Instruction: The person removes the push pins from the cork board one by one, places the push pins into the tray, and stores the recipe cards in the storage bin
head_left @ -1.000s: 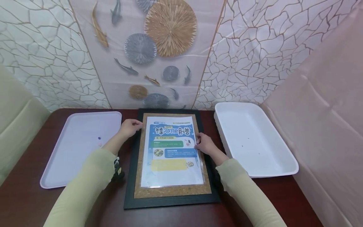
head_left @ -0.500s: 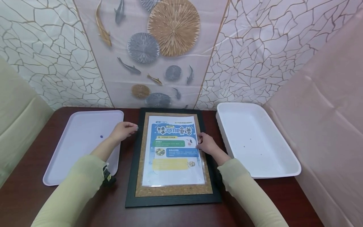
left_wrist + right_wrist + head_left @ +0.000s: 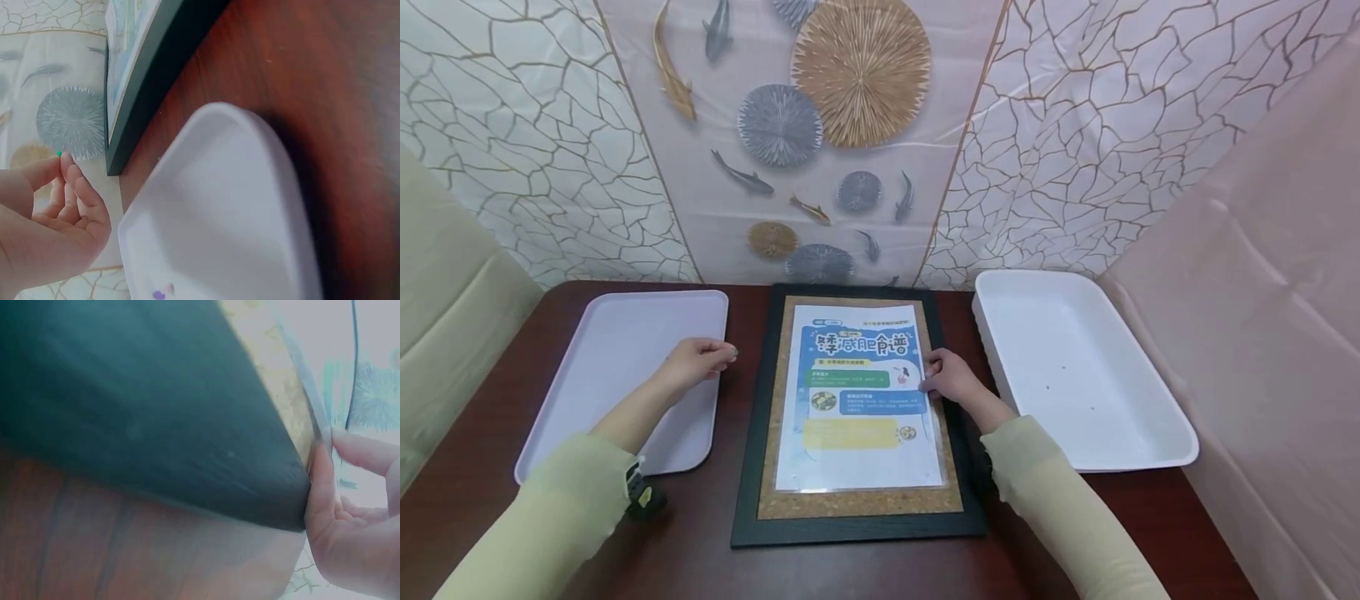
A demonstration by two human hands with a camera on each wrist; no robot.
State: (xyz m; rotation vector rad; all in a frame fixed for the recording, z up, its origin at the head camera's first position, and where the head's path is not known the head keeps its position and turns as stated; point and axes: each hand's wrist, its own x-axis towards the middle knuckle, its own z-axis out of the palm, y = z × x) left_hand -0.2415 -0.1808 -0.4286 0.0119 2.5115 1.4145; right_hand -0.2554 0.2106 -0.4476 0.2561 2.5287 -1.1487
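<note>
A printed, laminated sheet [image 3: 859,398] lies on the corkboard [image 3: 895,504], which has a dark frame. My right hand [image 3: 953,379] pinches the sheet's right edge between thumb and finger; in the right wrist view the fingertips [image 3: 322,453] meet at that edge. My left hand [image 3: 696,362] hovers over the right side of the pale lilac tray [image 3: 625,329], apart from the board. Between its thumb and forefinger it pinches a small green pushpin [image 3: 59,153], of which little shows. A small purple piece [image 3: 160,294] lies in the tray, hidden by the left hand in the head view.
A deep white tub [image 3: 1075,367] stands to the right of the board, with a few dark specks inside. The dark red-brown table [image 3: 820,575] runs back to a patterned cloth [image 3: 850,208]. Fabric hangs at both sides.
My left hand has moved left and toward me, from the board's upper left edge to over the tray. The right hand stays at the sheet's edge; the board and sheet have not moved.
</note>
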